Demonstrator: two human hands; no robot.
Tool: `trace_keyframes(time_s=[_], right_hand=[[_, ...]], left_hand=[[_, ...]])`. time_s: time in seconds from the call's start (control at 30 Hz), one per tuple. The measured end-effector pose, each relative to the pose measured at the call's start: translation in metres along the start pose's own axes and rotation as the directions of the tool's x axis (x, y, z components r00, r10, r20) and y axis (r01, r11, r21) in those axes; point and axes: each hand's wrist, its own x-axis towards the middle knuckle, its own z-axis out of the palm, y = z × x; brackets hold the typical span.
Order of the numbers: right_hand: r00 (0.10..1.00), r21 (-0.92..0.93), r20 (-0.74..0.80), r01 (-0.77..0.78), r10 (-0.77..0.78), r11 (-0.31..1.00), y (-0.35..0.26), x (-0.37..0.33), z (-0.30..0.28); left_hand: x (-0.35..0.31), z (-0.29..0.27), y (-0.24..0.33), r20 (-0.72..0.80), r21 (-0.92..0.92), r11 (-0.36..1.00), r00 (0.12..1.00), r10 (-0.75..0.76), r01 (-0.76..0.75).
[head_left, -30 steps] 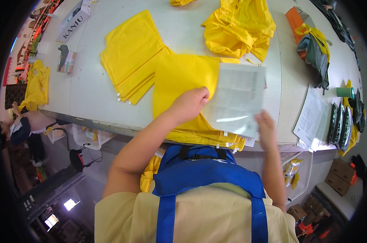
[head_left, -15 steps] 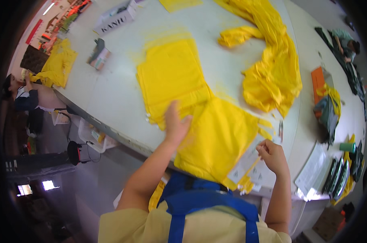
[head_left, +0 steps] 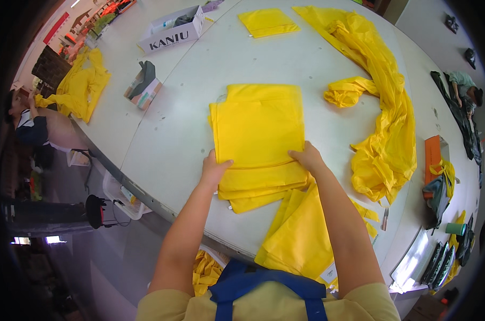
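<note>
Both hands rest on a stack of folded yellow fabric pieces (head_left: 258, 139) lying flat near the middle of the pale grey desk (head_left: 162, 134). The left hand (head_left: 214, 170) sits at the stack's lower left corner, fingers laid over the top layer and thumb toward the edge; it looks like a light pinch on the top piece, though whether the thumb is under the layer cannot be told. The right hand (head_left: 306, 157) presses on the lower right edge in the same way, fingers flat and not clenched. Below the stack, a second flat yellow fabric sheet (head_left: 301, 235) hangs partly over the near desk edge, touching the stack's lower layers. A long heap of loose crumpled yellow cloth (head_left: 387, 123) runs along the right side, apart from the stack. Farther off: a small folded yellow square (head_left: 268, 22), a white open cardboard box (head_left: 173, 33), a small carton with dark contents (head_left: 143, 85). Judgement: the fabric is thin, light, limp and probably somewhat slick, so layers will slide over one another; no risk of breakage. Best taken at the two near corners or along the near edge, with both hands together to keep the folds squared.
</note>
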Motion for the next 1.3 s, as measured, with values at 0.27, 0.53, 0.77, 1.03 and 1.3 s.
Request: trace_keyframes(time_s=[0.27, 0.53, 0.77, 1.03, 1.3], right_hand=[[0.979, 0.354, 0.147, 0.081, -0.141, 0.932, -0.012, -0.012, -0.005], [0.958, 0.925, -0.011, 0.118, -0.287, 0.36, -0.04, 0.006, -0.04], [0.698, -0.337, -0.345, 0.532, -0.628, 0.777, 0.022, 0.039, -0.008], [0.783, -0.533, -0.268, 0.365, -0.561, 0.764, 0.009, 0.03, -0.004], [0.749, -0.504, -0.286, 0.413, -0.597, 0.759, 0.011, 0.034, -0.004]], left_hand=[[0.006, -0.02, 0.027, 0.317, -0.634, 0.662, 0.916, -0.247, 0.399], [0.057, -0.045, 0.084, 0.393, -0.648, 0.729, 0.917, 0.072, 0.221], [0.229, -0.039, 0.229, 0.166, -0.678, 0.681, 0.845, 0.508, -0.275], [0.421, 0.039, 0.347, 0.084, -0.703, 0.617, 0.821, 0.565, -0.352], [0.47, 0.081, 0.255, -0.42, 0.028, 0.983, 0.89, 0.178, -0.184]])
